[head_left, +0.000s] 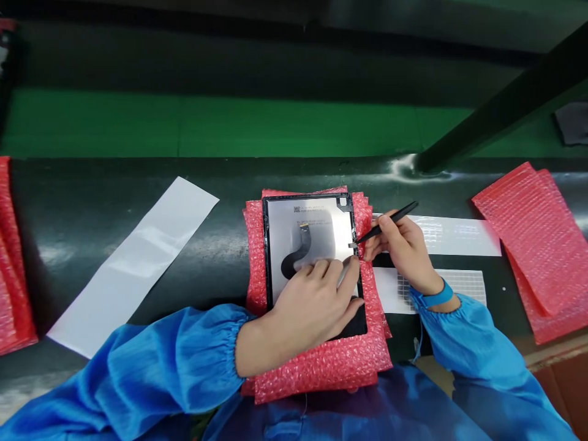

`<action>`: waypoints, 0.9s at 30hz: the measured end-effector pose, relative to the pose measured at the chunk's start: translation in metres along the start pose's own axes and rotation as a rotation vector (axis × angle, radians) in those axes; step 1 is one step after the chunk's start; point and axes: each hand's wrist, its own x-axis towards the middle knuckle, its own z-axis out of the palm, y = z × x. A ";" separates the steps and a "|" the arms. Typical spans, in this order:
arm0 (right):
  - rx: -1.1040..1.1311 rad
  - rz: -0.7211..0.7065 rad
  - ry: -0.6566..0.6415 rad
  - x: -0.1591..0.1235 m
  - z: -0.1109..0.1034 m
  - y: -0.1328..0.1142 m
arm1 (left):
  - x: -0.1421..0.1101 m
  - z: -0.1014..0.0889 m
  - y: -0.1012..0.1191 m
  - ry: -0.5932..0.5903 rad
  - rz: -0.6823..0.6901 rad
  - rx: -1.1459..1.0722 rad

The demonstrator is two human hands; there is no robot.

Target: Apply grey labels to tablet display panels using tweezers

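Note:
A tablet screen panel (285,214) lies back side up, its silver plate framed in black, with a dark flex cable (302,242) on it. Beneath it are stacked red bubble-wrap sheets (316,370). My left hand (316,294) rests across the lower part of the panel, fingers stretched out and lying on it. In my right hand (404,245) is a pair of black tweezers (390,220), pinched between thumb and fingers. Their tip is at the panel's right edge, beside a small grey piece (353,245). Whether the tip grips that piece I cannot tell.
A long white strip (133,263) lies on the dark table at left. At right are a white sheet (468,236) and a sheet with a grid of small pieces (462,285). More red bubble wrap (537,245) lies far right. A dark slanted post (496,101) rises behind.

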 end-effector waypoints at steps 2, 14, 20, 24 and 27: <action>0.010 -0.004 -0.007 0.000 0.001 -0.001 | 0.000 0.000 0.000 0.009 -0.005 -0.004; 0.035 0.019 -0.018 -0.003 0.002 -0.001 | 0.001 0.000 -0.001 0.001 -0.002 -0.018; 0.039 0.018 -0.010 -0.005 0.002 -0.002 | 0.000 -0.002 -0.001 0.031 0.005 -0.017; 0.031 0.014 -0.004 -0.005 0.002 -0.002 | 0.001 -0.002 -0.002 0.036 0.002 -0.024; 0.028 0.010 -0.002 -0.005 0.002 -0.003 | 0.001 -0.001 -0.002 0.029 -0.002 -0.030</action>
